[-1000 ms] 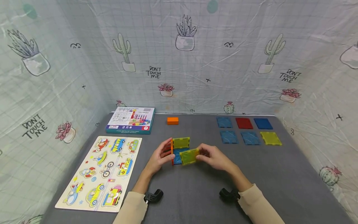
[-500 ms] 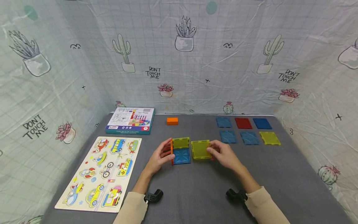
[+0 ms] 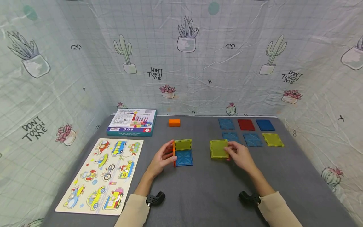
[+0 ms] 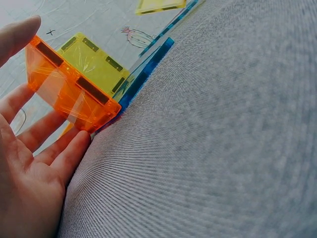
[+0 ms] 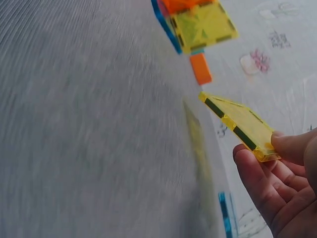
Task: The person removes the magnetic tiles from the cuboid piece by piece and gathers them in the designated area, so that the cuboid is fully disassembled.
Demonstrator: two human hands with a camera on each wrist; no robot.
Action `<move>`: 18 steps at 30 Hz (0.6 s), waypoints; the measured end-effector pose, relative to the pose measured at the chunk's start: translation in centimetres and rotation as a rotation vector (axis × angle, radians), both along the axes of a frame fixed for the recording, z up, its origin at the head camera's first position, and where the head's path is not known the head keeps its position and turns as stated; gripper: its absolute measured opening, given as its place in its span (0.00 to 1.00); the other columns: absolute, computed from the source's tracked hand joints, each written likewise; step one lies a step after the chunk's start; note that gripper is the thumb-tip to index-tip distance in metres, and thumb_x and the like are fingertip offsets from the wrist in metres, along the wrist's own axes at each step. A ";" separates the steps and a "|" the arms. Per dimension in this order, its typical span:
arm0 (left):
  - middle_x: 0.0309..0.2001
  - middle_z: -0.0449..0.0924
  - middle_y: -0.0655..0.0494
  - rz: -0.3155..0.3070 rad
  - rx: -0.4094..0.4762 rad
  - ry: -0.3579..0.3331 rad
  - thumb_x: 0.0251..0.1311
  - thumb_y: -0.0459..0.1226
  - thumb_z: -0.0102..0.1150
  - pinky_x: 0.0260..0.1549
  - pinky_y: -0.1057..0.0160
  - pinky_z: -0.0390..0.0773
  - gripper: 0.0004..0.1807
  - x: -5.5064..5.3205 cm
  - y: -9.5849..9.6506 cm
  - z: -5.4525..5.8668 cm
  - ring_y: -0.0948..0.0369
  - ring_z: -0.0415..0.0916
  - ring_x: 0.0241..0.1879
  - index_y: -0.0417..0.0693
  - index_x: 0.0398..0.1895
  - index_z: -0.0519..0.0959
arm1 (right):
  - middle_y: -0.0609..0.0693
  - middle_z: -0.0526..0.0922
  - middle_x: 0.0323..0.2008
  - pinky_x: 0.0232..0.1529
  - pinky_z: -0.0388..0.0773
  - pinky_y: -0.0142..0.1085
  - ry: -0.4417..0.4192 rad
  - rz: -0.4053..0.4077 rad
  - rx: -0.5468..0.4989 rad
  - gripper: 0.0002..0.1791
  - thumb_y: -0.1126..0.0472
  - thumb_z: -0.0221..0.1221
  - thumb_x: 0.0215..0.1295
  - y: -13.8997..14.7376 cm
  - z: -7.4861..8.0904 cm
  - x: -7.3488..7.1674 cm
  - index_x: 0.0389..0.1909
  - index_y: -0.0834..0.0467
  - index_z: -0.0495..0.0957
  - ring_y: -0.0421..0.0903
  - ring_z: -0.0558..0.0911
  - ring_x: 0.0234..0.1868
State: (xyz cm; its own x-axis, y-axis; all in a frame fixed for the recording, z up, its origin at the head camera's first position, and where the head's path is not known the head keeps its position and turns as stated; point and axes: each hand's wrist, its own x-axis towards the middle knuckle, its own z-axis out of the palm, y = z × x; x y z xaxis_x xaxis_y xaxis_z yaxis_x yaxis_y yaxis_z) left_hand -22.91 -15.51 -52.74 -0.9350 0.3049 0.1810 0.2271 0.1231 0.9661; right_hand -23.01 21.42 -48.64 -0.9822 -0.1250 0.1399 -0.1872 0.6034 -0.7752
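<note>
In the head view, a blue magnetic tile (image 3: pixel 184 158) lies flat, with a yellow magnetic tile (image 3: pixel 183 145) upright along its far edge and an orange magnetic tile (image 3: pixel 174 154) upright on its left. My left hand (image 3: pixel 162 160) holds the orange tile, fingers against its outer face (image 4: pixel 69 89) and thumb at its edge. Right of this corner, my right hand (image 3: pixel 240 155) pinches another yellow magnetic tile (image 3: pixel 219 149) by its right side, thumb on the face towards me. The right wrist view shows that held yellow tile (image 5: pixel 242 124) raised above the table, between thumb and fingers.
Blue, red and yellow tiles (image 3: pixel 246 125) lie in two rows at the back right. An orange block (image 3: pixel 174 123) sits at the back middle. On the left are a boxed toy set (image 3: pixel 131 122) and a wooden vehicle puzzle board (image 3: pixel 99 176). A printed curtain (image 3: pixel 210 63) surrounds the table.
My right hand has carried its yellow tile rightward, from in front of the blue tile to well clear of it, turning it more level. The left hand has stayed at the orange tile.
</note>
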 end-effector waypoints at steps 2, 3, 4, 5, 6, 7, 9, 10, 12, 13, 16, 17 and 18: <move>0.71 0.66 0.45 0.000 0.002 0.003 0.64 0.42 0.63 0.69 0.39 0.68 0.40 0.0 0.0 0.0 0.44 0.67 0.68 0.55 0.77 0.59 | 0.62 0.86 0.40 0.29 0.85 0.34 -0.013 -0.014 0.011 0.22 0.59 0.59 0.72 0.6 -0.1 0.0 0.58 0.70 0.75 0.43 0.83 0.29; 0.71 0.66 0.45 -0.001 0.004 0.004 0.64 0.42 0.63 0.69 0.39 0.68 0.39 0.0 0.0 0.1 0.44 0.67 0.68 0.56 0.77 0.59 | 0.62 0.86 0.40 0.29 0.85 0.34 -0.017 -0.020 0.016 0.22 0.59 0.59 0.72 0.9 -0.2 0.0 0.58 0.71 0.74 0.44 0.84 0.28; 0.71 0.66 0.44 -0.004 0.007 0.006 0.64 0.42 0.63 0.69 0.39 0.68 0.39 0.1 0.0 0.1 0.43 0.67 0.68 0.57 0.77 0.59 | 0.63 0.86 0.40 0.28 0.85 0.33 -0.023 -0.023 0.021 0.22 0.59 0.59 0.72 1.2 -0.3 0.1 0.58 0.72 0.74 0.44 0.84 0.28; 0.71 0.66 0.44 -0.006 0.009 0.007 0.64 0.42 0.63 0.69 0.39 0.68 0.39 0.1 0.0 0.1 0.43 0.67 0.68 0.57 0.77 0.59 | 0.63 0.86 0.40 0.27 0.84 0.32 -0.026 -0.027 0.028 0.22 0.59 0.59 0.72 1.5 -0.3 0.1 0.58 0.72 0.74 0.44 0.84 0.28; 0.71 0.66 0.44 -0.009 0.012 0.009 0.64 0.41 0.63 0.69 0.39 0.68 0.39 0.1 0.0 0.1 0.43 0.67 0.68 0.57 0.77 0.59 | 0.63 0.86 0.40 0.27 0.83 0.32 -0.030 -0.031 0.038 0.23 0.59 0.59 0.72 1.7 -0.4 0.1 0.59 0.72 0.74 0.43 0.84 0.28; 0.71 0.65 0.43 -0.010 0.015 0.010 0.64 0.41 0.63 0.69 0.39 0.68 0.39 0.0 0.0 0.1 0.43 0.67 0.68 0.57 0.77 0.59 | 0.63 0.86 0.40 0.27 0.83 0.31 -0.035 -0.036 0.044 0.23 0.60 0.59 0.72 2.0 -0.5 0.2 0.59 0.73 0.74 0.43 0.84 0.27; 0.71 0.65 0.42 -0.013 0.017 0.018 0.64 0.40 0.62 0.69 0.39 0.68 0.38 0.0 0.0 0.0 0.42 0.68 0.68 0.57 0.77 0.59 | 0.64 0.86 0.41 0.27 0.82 0.29 -0.044 -0.041 0.055 0.23 0.60 0.58 0.72 2.5 -0.7 0.2 0.59 0.73 0.73 0.43 0.84 0.27; 0.71 0.65 0.42 -0.014 0.019 0.020 0.65 0.39 0.62 0.69 0.38 0.67 0.38 0.0 -0.1 0.0 0.41 0.67 0.68 0.56 0.77 0.59 | 0.64 0.86 0.41 0.27 0.81 0.29 -0.051 -0.043 0.062 0.23 0.59 0.58 0.73 2.7 -0.8 0.3 0.59 0.73 0.73 0.43 0.84 0.26; 0.71 0.65 0.40 -0.018 0.022 0.021 0.65 0.38 0.62 0.69 0.37 0.67 0.39 0.2 0.0 0.4 0.39 0.67 0.68 0.52 0.78 0.58 | 0.65 0.86 0.42 0.27 0.81 0.28 -0.061 -0.047 0.065 0.24 0.59 0.58 0.73 3.3 -0.9 0.4 0.60 0.73 0.73 0.43 0.85 0.26; 0.71 0.65 0.40 -0.017 0.020 0.023 0.65 0.38 0.62 0.69 0.37 0.67 0.39 0.2 0.0 0.3 0.39 0.67 0.68 0.51 0.78 0.58 | 0.65 0.86 0.42 0.27 0.81 0.29 -0.070 -0.051 0.063 0.24 0.59 0.57 0.73 3.5 -0.9 0.4 0.60 0.74 0.73 0.43 0.85 0.26; 0.71 0.65 0.40 -0.019 0.021 0.019 0.65 0.36 0.62 0.69 0.37 0.67 0.39 0.2 0.0 0.4 0.39 0.67 0.68 0.47 0.78 0.57 | 0.66 0.86 0.43 0.27 0.82 0.30 -0.107 -0.072 0.070 0.24 0.58 0.56 0.74 4.2 -0.9 0.4 0.60 0.74 0.73 0.43 0.86 0.25; 0.71 0.65 0.40 -0.020 0.021 0.017 0.65 0.36 0.62 0.69 0.37 0.67 0.40 0.2 0.0 0.4 0.39 0.67 0.68 0.46 0.78 0.57 | 0.66 0.86 0.43 0.27 0.82 0.30 -0.117 -0.082 0.077 0.24 0.58 0.56 0.74 4.3 -0.9 0.4 0.60 0.74 0.73 0.43 0.86 0.25; 0.71 0.65 0.41 -0.017 0.019 0.020 0.65 0.36 0.62 0.69 0.37 0.67 0.40 0.0 -0.1 -0.1 0.40 0.67 0.68 0.47 0.78 0.57 | 0.66 0.86 0.43 0.27 0.82 0.31 -0.130 -0.093 0.086 0.24 0.58 0.56 0.74 4.5 -0.8 0.4 0.61 0.73 0.73 0.43 0.86 0.25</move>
